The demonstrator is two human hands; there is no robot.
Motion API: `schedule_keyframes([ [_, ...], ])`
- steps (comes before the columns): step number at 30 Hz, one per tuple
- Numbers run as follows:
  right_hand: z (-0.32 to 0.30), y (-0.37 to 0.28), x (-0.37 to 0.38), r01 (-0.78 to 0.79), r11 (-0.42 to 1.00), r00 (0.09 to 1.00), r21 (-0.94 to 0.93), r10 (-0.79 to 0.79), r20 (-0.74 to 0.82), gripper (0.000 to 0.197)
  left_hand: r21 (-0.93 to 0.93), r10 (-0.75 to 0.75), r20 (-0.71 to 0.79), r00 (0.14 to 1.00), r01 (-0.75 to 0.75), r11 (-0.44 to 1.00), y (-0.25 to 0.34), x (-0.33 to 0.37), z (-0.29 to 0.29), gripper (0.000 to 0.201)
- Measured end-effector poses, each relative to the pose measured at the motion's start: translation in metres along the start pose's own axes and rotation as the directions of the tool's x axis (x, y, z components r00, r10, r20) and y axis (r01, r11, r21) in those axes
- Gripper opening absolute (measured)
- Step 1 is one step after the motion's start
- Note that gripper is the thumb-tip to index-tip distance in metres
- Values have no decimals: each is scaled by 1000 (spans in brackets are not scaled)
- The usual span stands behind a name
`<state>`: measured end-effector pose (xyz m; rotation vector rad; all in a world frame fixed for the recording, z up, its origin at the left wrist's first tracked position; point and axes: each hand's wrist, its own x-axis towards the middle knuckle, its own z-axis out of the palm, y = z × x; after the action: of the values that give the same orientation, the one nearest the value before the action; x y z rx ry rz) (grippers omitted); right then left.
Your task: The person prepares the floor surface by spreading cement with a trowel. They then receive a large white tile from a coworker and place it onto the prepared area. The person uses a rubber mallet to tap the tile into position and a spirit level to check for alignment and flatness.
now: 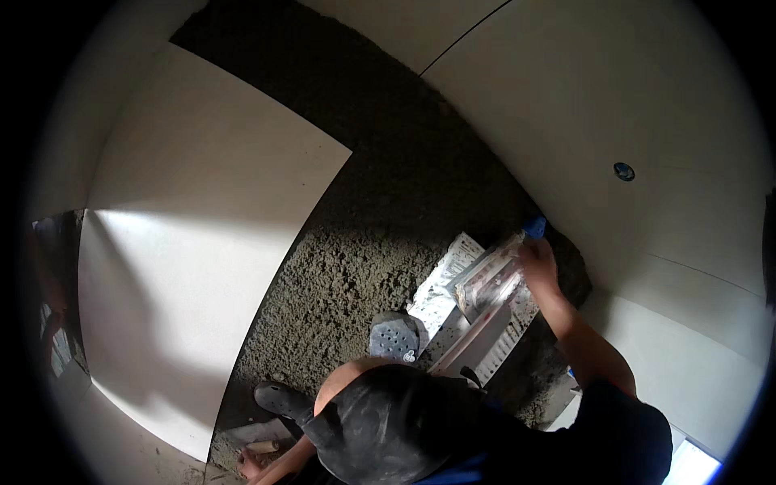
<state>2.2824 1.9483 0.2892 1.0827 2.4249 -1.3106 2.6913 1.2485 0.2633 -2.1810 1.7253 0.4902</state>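
At the lower left, my left hand [250, 466] is closed at the pale handle of a flat trowel [263, 446], which lies on grey mortar. My forearm partly covers the grip. To the right of centre, my right hand [539, 264] is closed on a flat rectangular tool [489, 283], smeared white and reddish, with a blue part [534, 226] just beyond my fingers. That tool is tilted over white speckled boards [443, 283] with slots. The slotted boards rest on the mortar, partly hidden by the tool and my leg.
A loose, crumbly mortar bed [315, 299] surrounds my shoes [394, 337]. Left stands a large pale tile [186, 291] bordering the mortar. A large pale panel [647, 97] with a round fitting [623, 171] is on the right. My black-clad leg [388, 428] fills the lower middle.
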Motion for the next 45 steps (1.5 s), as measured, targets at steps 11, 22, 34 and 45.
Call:
schedule_keyframes([
  [11,36,17,-96,-920,348,367,181,600,711,41,172,209,-119,971,-187,967,22,-22,7,73],
  [22,78,-87,-62,-215,925,788,-312,353,504,40,117,440,-164,883,-425,897,84,77,15,93],
  [34,358,-292,-163,961,197,-126,194,-313,941,43,-77,287,-320,903,-327,942,172,178,-25,110],
  [45,587,-254,-355,794,605,106,48,-216,971,41,-143,256,-321,912,-314,939,161,219,-64,111],
])
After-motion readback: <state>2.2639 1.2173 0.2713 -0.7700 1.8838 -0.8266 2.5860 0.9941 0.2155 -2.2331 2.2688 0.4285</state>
